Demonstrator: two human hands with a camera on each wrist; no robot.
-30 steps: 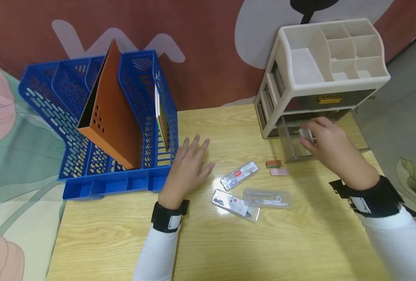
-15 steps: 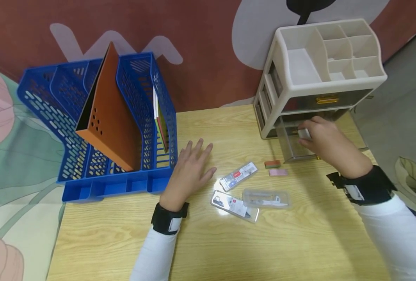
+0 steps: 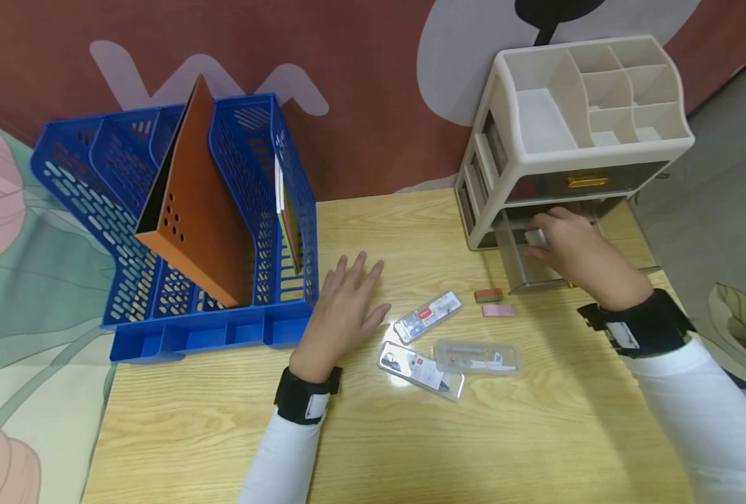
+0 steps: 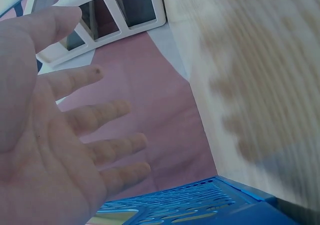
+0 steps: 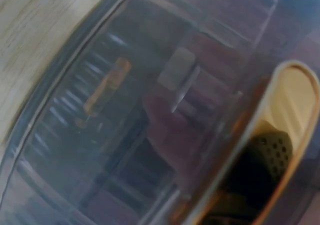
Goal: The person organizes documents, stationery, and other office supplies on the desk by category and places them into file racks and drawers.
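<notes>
My right hand (image 3: pixel 574 248) pinches a small white block (image 3: pixel 535 238) over the pulled-out clear drawer (image 3: pixel 513 259). In the right wrist view, the block (image 5: pixel 177 69) shows blurred through the drawer's clear plastic; its kind is unclear. The drawer's gold handle (image 5: pixel 295 92) is close to that camera. My left hand (image 3: pixel 341 315) has its fingers spread beside the blue file rack (image 3: pixel 215 329) and holds nothing. Its bare palm (image 4: pixel 55 145) faces the left wrist camera. To its right lie clear slim cases (image 3: pixel 427 316), an orange-and-green eraser (image 3: pixel 488 295) and a pink block (image 3: pixel 498 310).
The cream drawer unit (image 3: pixel 505 161) stands at the back right, with open compartments on top and a shut upper drawer (image 3: pixel 537 185). An orange folder (image 3: pixel 203 217) and thin booklets (image 3: pixel 287 217) stand in the rack. Bare wood tabletop (image 3: pixel 411 448) extends in front.
My right hand has moved left and slightly back over the drawer, still holding the white block. My left hand has shifted slightly right and down in the head view.
</notes>
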